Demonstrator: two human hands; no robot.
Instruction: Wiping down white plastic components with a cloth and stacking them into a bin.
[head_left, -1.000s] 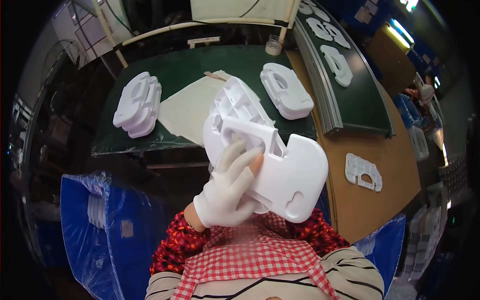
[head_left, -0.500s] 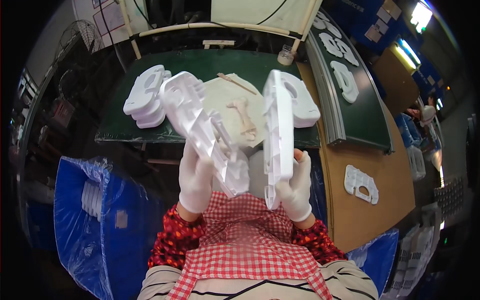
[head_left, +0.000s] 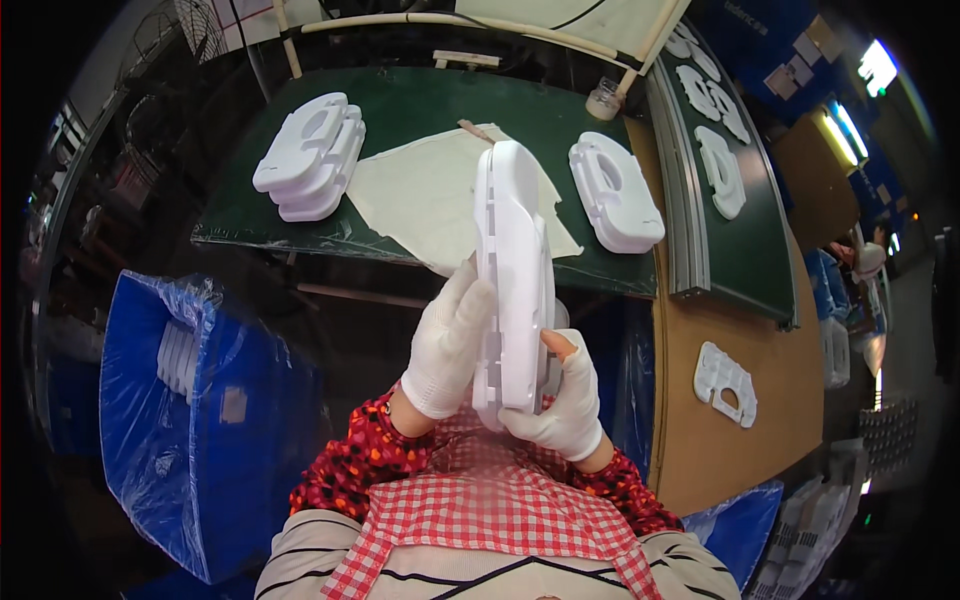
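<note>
I hold two white moulded plastic parts (head_left: 515,270) pressed together edge-on, upright in front of my chest. My left hand (head_left: 448,342), in a white glove, presses flat against their left side. My right hand (head_left: 565,395), gloved with a bare thumb tip, grips their lower right edge. Behind them a cream cloth (head_left: 430,190) lies on the green work table (head_left: 400,110).
A stack of white parts (head_left: 308,155) lies at the table's left, another stack (head_left: 615,190) at its right. A blue bin lined with plastic (head_left: 190,400) holds more parts at my left. One flat white part (head_left: 728,382) rests on a brown board at my right.
The two parts, held apart in separate hands half a second ago, are now brought together into one upright pair between both hands.
</note>
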